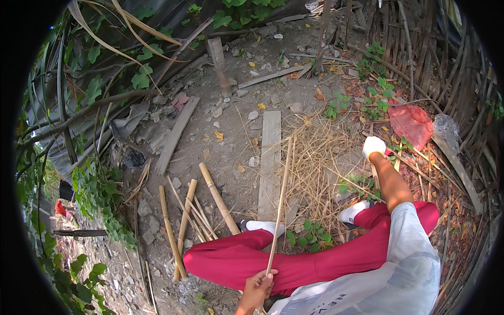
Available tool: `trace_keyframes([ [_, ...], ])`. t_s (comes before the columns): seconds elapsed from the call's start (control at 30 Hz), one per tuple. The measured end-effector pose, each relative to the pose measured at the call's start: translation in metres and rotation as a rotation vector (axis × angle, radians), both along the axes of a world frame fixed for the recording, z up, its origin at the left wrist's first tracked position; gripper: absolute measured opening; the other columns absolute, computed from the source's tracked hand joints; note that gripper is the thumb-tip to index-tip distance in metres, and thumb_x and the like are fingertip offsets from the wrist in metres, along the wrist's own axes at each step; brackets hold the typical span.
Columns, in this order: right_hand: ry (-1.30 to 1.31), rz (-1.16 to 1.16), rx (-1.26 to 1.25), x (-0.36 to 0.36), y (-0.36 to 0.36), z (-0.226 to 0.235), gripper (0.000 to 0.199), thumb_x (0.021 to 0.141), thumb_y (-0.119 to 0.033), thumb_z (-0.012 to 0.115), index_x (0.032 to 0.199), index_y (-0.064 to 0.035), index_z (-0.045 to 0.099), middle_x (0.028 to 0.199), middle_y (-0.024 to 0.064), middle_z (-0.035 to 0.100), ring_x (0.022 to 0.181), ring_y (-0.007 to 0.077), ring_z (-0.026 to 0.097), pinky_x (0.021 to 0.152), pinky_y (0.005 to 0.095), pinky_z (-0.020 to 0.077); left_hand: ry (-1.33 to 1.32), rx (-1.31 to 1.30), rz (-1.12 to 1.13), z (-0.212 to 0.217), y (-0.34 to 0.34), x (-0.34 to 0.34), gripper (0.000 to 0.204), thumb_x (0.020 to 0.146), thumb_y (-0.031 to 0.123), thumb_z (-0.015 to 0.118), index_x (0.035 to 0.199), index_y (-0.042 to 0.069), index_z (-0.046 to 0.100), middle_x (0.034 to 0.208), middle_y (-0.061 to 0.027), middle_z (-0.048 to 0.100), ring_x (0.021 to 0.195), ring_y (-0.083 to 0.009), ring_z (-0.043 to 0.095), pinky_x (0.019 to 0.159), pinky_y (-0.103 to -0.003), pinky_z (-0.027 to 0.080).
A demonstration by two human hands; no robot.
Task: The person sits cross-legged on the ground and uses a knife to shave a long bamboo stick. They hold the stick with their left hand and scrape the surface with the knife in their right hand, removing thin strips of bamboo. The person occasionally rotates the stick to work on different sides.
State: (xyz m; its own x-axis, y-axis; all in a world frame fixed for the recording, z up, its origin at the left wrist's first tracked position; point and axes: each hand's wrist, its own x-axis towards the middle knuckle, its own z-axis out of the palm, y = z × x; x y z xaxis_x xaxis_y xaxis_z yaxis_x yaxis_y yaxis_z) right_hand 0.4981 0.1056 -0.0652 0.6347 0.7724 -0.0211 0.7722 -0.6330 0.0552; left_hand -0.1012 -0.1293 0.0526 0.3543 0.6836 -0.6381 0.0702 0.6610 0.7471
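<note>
Close to the near edge, left of the seated person's middle, the bare left hand [257, 287] pinches a long thin wooden strip [282, 202] between thumb and fingers. That strip runs up and away over the red trousers [315, 265], its far end in front of the dry straw [315, 163] and just right of a flat plank [270, 152]. To the right and farther off, the right hand [374, 148] wears a white glove and is stretched out near a red plastic bag [411, 126]; whether its fingers are curled round anything, I cannot tell. Thicker bamboo poles [212, 188] lie on the left beside thinner sticks.

To handle the strip well, I would grip it firmly but without squeezing, since so slender a length probably bends and whips at its free end. That end is best kept clear of the straw and the outstretched arm. Because the left hand is uncovered, sliding it along a rough edge could bring splinters; lifting and re-gripping looks safer.
</note>
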Motion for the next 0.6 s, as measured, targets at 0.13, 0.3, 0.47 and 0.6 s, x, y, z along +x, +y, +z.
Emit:
trace_keyframes([
  [0.13, 0.239, 0.052, 0.151, -0.024, -0.031, 0.039, 0.039, 0.078, -0.032, 0.066, 0.097, 0.0014, 0.074, 0.098, 0.0268, 0.073, 0.095, 0.0427, 0.071, 0.086, 0.0472, 0.0573, -0.142, -0.112, 0.034, 0.0, 0.03, 0.023, 0.037, 0.113, 0.026, 0.044, 0.136, 0.0, 0.056, 0.079, -0.0025, 0.055, 0.053, -0.0065, 0.037, 0.048, -0.023, 0.036],
  [0.3, 0.424, 0.451, 0.285, -0.126, -0.053, 0.056, 0.039, 0.08, -0.041, 0.065, 0.071, -0.0034, 0.068, 0.076, 0.0246, 0.066, 0.074, 0.0452, 0.064, 0.068, 0.0519, 0.0513, -0.246, -0.138, 0.088, 0.004, 0.051, 0.053, 0.042, 0.113, 0.032, 0.038, 0.14, 0.002, 0.052, 0.081, -0.0051, 0.055, 0.057, -0.0097, 0.042, 0.05, -0.025, 0.04],
  [0.47, 0.481, 0.723, -0.012, -0.244, -0.069, 0.108, 0.034, 0.085, -0.038, 0.059, 0.079, -0.0073, 0.073, 0.079, 0.0213, 0.071, 0.081, 0.042, 0.071, 0.074, 0.0509, 0.0576, -0.216, -0.161, 0.218, -0.009, 0.063, 0.072, 0.036, 0.113, 0.033, 0.04, 0.122, 0.003, 0.058, 0.069, 0.0014, 0.041, 0.053, -0.0068, 0.037, 0.046, -0.023, 0.034],
  [0.6, 0.558, 0.805, -0.072, -0.288, -0.066, 0.123, 0.028, 0.081, -0.031, 0.06, 0.079, -0.0071, 0.075, 0.078, 0.0217, 0.071, 0.077, 0.0426, 0.072, 0.069, 0.0509, 0.0581, -0.126, -0.068, 0.254, -0.014, 0.072, 0.085, 0.033, 0.113, 0.033, 0.042, 0.102, 0.005, 0.057, 0.063, 0.0053, 0.035, 0.047, -0.0048, 0.03, 0.04, -0.023, 0.025],
])
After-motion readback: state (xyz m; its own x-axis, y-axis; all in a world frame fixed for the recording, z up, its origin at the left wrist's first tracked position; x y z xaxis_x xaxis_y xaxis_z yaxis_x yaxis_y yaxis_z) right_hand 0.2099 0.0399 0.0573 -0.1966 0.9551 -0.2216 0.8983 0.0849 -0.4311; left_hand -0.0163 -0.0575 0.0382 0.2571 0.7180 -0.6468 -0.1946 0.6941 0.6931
